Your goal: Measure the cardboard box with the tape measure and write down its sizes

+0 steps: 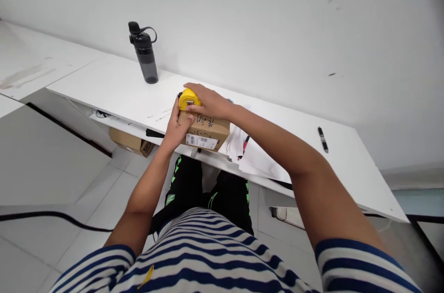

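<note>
A small cardboard box (pixel 207 133) with a white label sits at the front edge of the white desk (pixel 114 87). A yellow tape measure (pixel 187 98) rests on the box's top left corner. My right hand (pixel 207 101) lies over the box top with its fingers curled onto the tape measure. My left hand (pixel 176 127) grips the box's left side, thumb up against the tape measure.
A dark water bottle (pixel 144 54) stands upright at the back of the desk. White papers (pixel 256 159) with a red pen lie right of the box. A black marker (pixel 322 139) lies farther right. Another cardboard box (pixel 133 143) sits under the desk.
</note>
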A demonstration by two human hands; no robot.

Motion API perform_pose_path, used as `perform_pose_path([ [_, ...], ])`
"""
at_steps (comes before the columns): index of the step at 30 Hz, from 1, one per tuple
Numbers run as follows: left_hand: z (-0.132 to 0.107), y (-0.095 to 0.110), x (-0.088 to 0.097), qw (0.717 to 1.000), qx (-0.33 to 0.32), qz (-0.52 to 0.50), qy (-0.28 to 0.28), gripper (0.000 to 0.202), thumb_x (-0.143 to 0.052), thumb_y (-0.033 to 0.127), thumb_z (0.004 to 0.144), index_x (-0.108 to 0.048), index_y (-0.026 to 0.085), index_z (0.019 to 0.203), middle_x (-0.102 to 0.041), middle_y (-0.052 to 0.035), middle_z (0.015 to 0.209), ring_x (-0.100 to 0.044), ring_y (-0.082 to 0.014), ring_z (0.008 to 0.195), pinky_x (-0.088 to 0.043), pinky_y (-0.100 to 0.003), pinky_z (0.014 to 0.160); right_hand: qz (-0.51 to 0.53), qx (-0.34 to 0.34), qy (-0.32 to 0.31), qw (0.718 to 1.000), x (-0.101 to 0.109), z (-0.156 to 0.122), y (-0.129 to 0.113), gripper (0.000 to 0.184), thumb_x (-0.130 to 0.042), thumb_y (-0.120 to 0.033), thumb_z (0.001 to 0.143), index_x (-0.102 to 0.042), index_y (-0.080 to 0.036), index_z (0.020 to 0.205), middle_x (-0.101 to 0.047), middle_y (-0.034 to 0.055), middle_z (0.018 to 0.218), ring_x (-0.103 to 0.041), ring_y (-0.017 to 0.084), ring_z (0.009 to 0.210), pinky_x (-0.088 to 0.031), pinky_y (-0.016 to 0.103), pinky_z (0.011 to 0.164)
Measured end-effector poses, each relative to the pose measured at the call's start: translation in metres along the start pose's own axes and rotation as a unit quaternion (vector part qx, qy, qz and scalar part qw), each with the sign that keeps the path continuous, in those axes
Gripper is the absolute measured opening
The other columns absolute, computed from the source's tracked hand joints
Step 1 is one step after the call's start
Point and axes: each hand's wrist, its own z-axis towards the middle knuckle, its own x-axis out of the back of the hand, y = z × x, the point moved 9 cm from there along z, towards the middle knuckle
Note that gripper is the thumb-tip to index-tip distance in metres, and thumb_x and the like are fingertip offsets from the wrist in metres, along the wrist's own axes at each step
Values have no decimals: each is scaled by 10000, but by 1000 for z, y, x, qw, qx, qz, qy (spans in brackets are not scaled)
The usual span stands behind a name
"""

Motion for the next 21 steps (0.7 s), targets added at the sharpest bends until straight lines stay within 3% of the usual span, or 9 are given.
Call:
perform_pose_path([
  [3,-2,4,1,1000,-14,14,12,693,-689,450,874,-434,310,1503,-486,-67,1565,-417,-303,1485,-320,-493,1255,-33,-4,-18,999,-1,-1,-4,622,-574,-409,906,-365,-240,1467,-515,150,1460,-567,327,1251,-458,508,1064],
  [10,-5,0,8,997,33,57,26,648,-716,429,856,-518,291,1457,-524,-55,1545,-453,-320,1457,-335,-515,1250,-101,-32,-64,992,12,-20,0,531,-607,-426,880,-463,-251,1361,-599,141,1291,-643,309,951,-517,468,841],
  [21,-3,4,11,996,15,89,22,652,-713,491,858,-542,309,1460,-533,-36,1541,-462,-301,1449,-314,-474,1273,-73,-114,-56,989,62,-125,52,522,-575,-542,884,-513,-289,1336,-640,120,1245,-631,308,948,-516,443,762],
])
